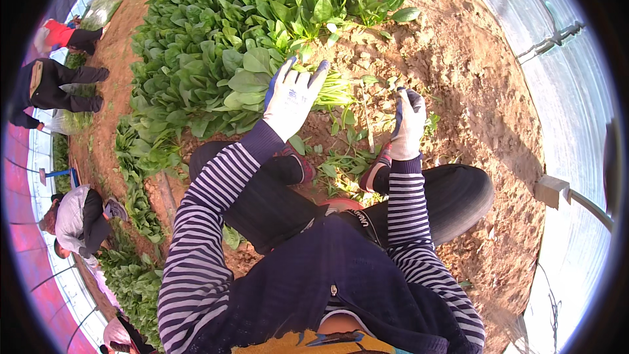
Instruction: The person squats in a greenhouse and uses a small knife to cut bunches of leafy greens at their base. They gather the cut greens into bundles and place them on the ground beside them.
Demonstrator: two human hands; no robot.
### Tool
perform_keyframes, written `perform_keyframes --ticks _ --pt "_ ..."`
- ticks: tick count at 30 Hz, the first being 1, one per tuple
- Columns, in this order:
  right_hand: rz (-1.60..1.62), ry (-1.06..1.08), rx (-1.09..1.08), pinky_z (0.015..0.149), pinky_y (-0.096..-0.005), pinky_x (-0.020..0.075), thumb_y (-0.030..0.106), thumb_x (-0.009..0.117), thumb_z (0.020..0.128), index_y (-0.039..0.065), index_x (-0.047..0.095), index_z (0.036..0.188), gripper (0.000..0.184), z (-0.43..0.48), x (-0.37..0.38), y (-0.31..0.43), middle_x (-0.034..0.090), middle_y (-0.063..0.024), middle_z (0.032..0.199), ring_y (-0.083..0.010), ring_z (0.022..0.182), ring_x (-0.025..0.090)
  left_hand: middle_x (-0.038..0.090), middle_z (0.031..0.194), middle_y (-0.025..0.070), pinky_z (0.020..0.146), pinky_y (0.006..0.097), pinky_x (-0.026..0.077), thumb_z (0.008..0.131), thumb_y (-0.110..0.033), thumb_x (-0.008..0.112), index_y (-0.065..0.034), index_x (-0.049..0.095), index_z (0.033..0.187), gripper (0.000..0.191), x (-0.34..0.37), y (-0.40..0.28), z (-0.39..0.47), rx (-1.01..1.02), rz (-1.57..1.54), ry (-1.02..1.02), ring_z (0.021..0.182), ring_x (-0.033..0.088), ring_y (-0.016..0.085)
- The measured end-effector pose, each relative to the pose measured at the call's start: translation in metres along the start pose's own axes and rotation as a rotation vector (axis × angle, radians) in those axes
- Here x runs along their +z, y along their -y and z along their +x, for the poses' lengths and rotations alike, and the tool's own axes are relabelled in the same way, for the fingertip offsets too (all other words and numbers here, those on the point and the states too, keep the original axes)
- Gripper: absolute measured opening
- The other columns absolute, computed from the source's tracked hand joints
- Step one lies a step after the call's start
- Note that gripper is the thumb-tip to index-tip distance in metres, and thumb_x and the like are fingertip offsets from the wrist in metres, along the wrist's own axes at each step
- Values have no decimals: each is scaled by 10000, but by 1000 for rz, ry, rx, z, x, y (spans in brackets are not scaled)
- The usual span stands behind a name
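Observation:
My left hand (294, 96), in a white glove with blue fingers, grips a bunch of leafy greens that look like spinach. Broad leaves (249, 76) stick out on its left and pale green stems (335, 89) on its right. To the right of the stems is my right hand (409, 120), gloved too, with its fingers curled above the soil; whether anything is inside them is hidden. Between the hands a thin, stick-like object (367, 120) lies on the ground. Loose leaves and cut-looking greens (344, 164) are scattered between my shoes.
A dense bed of the greens (196, 49) grows ahead and to the left. Bare, lumpy soil (481, 93) runs along the right to clear plastic sheeting (570, 108) and a concrete block (551, 191). Several people work at the far left, near a plastic bag (100, 12).

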State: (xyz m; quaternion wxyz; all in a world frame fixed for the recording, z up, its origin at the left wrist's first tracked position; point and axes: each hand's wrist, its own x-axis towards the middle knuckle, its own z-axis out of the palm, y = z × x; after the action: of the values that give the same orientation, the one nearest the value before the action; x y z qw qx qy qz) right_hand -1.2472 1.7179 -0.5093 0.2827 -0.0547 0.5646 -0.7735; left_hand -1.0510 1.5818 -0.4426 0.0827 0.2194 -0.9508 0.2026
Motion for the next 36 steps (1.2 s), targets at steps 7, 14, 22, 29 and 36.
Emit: perform_keyframes --ticks 7,14,22,29,36 --pt "-339 372 33 701 -272 439 308 647 916 -28 643 959 339 -32 46 2 637 -44 859 -115 762 548 489 897 28 1114 409 314 801 -88 532 -109 393 1438 653 2 -4 0 30 23 -27 911 518 184" --pt "-71 310 96 737 -246 451 212 663 892 -16 657 1032 268 -30 63 -22 657 -28 893 -114 786 565 468 885 25 1128 418 299 807 -115 524 -116 355 1462 676 -1 -11 1 87 91 6 898 516 180" --pt "-182 54 -131 822 -288 484 128 634 889 5 591 1164 305 9 -8 -8 622 -98 1073 -168 947 595 519 950 34 1133 422 261 780 -131 593 -104 287 1491 775 10 0 -2 -25 1 68 963 521 191" --pt "-549 556 -126 854 -314 457 252 710 839 -22 640 1057 357 -24 9 8 641 -128 1030 -244 936 615 540 998 46 1129 429 257 688 -225 733 -111 284 1488 925 15 0 -4 -70 -66 81 1029 520 211" --pt "-819 452 -256 826 -341 486 241 670 847 15 633 1089 332 -25 18 7 646 -174 1044 -299 943 632 543 998 41 1123 435 269 703 -185 710 -116 299 1481 882 19 8 -3 -32 -14 -11 1036 525 217"
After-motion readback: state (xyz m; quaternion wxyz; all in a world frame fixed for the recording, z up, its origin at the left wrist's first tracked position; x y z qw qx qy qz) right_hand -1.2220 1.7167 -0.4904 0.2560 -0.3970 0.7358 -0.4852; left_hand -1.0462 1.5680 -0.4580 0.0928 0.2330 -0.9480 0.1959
